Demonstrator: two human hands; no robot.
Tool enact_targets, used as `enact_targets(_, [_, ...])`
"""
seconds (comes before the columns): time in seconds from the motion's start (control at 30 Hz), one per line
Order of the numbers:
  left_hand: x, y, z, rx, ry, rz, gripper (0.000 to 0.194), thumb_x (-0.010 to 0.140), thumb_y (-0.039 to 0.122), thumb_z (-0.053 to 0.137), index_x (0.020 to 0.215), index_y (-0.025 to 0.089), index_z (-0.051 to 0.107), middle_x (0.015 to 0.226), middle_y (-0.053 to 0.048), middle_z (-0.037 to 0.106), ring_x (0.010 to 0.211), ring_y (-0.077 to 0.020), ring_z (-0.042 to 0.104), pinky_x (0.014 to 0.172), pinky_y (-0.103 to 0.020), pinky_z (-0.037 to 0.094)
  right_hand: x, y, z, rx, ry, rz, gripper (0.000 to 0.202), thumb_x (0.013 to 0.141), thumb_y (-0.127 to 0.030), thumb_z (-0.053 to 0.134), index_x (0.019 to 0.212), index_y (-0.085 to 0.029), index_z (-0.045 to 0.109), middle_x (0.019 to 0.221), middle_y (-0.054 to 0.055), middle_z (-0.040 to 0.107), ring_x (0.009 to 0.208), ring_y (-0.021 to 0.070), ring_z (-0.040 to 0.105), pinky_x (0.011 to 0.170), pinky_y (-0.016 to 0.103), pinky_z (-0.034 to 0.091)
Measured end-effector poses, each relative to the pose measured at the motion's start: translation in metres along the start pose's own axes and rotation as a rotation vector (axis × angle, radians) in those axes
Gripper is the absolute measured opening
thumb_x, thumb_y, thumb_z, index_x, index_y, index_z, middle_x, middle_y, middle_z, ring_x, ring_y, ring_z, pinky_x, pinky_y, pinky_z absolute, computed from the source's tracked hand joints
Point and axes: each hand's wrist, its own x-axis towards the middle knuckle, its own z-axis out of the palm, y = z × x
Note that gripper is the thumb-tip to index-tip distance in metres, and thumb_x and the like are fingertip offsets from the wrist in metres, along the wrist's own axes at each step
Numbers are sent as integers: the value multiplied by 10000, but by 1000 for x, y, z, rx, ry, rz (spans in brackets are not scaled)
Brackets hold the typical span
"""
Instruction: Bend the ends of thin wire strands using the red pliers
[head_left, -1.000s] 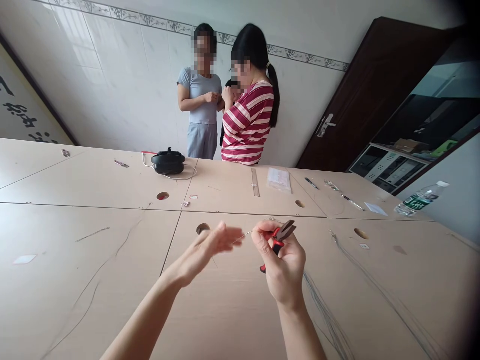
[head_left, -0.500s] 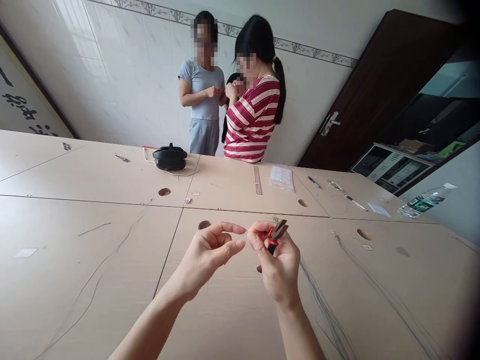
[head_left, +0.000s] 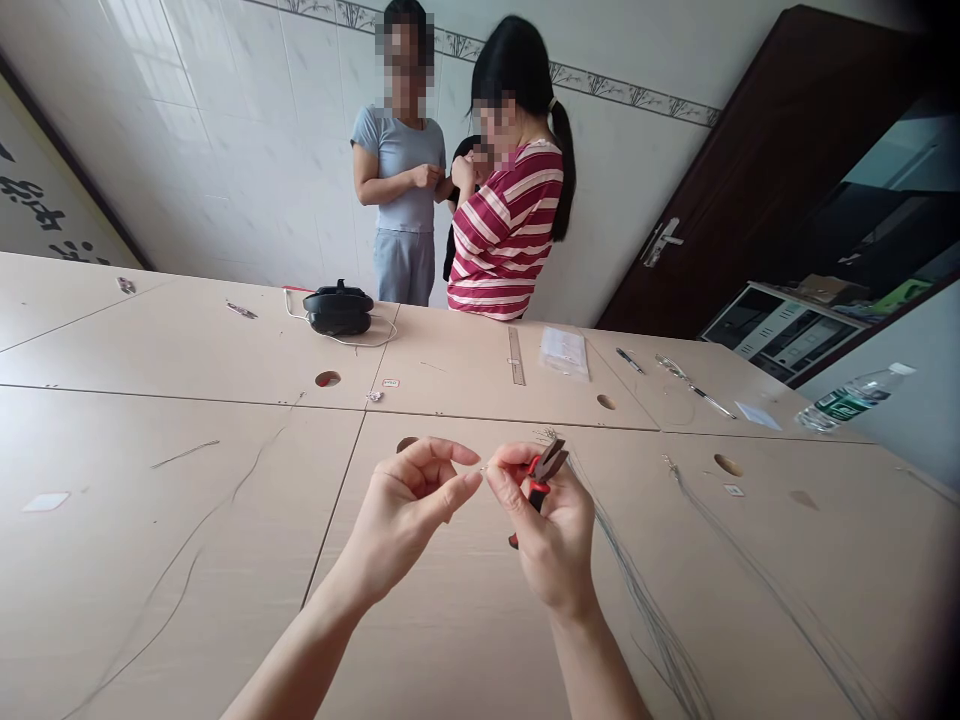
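My right hand (head_left: 551, 535) is closed round a pair of small pliers (head_left: 546, 470) with red and black handles, jaws pointing up. Its thumb and forefinger also pinch a tiny piece, too small to name. Close to that piece, my left hand (head_left: 409, 515) has its thumb and forefinger tips a little apart, with the other fingers curled; nothing shows held between them. Beyond my right hand lies a bundle of thin wires (head_left: 637, 580), with small metal ends (head_left: 551, 436) at the top.
Another wire bundle (head_left: 750, 560) lies at right, and loose wire (head_left: 202, 525) at left. Farther back are a black case (head_left: 339, 310), a ruler (head_left: 516, 357), plastic bags (head_left: 564, 353), a pen (head_left: 630, 361) and a water bottle (head_left: 855, 395). Two people stand behind the table.
My left forefinger and thumb have drawn slightly away from the tiny piece. Both hands sit a little farther left in view. The right hand keeps its grip on the pliers.
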Motion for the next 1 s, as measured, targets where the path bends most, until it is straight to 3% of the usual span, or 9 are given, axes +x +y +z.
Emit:
enact_targets(0.23, [-1, -6, 2, -2, -4, 23, 196, 844, 373, 687, 806, 183, 659, 584, 36, 488, 542, -83, 371, 479, -207, 302, -2, 3, -1, -4, 0, 39, 84, 859, -297, 671, 850, -223, 632, 773, -1, 656, 698, 155, 593, 584, 274, 473])
enact_targets(0.53, [-3, -2, 1, 38, 19, 51, 201, 860, 366, 655, 763, 190, 639, 554, 45, 447, 512, -83, 329, 445, -207, 271, -2, 6, 0, 80, -30, 70, 95, 858, -306, 684, 868, -222, 641, 752, 0, 639, 678, 140, 570, 617, 272, 486])
enact_targets(0.87, [-7, -5, -7, 434, 60, 309, 137, 871, 197, 570, 735, 216, 578, 514, 65, 341, 472, -88, 245, 440, -241, 231, -2, 4, 0, 51, -75, 119, 126, 838, -329, 708, 866, -222, 647, 767, 3, 650, 722, 152, 585, 674, 292, 499])
enact_targets(1.0, [-8, -4, -10, 409, 66, 274, 156, 880, 216, 564, 724, 214, 567, 525, 63, 331, 475, -87, 237, 426, -237, 223, 0, 3, -3, 48, -107, 111, 114, 867, -331, 667, 890, -221, 650, 818, 23, 686, 742, 160, 600, 668, 297, 513])
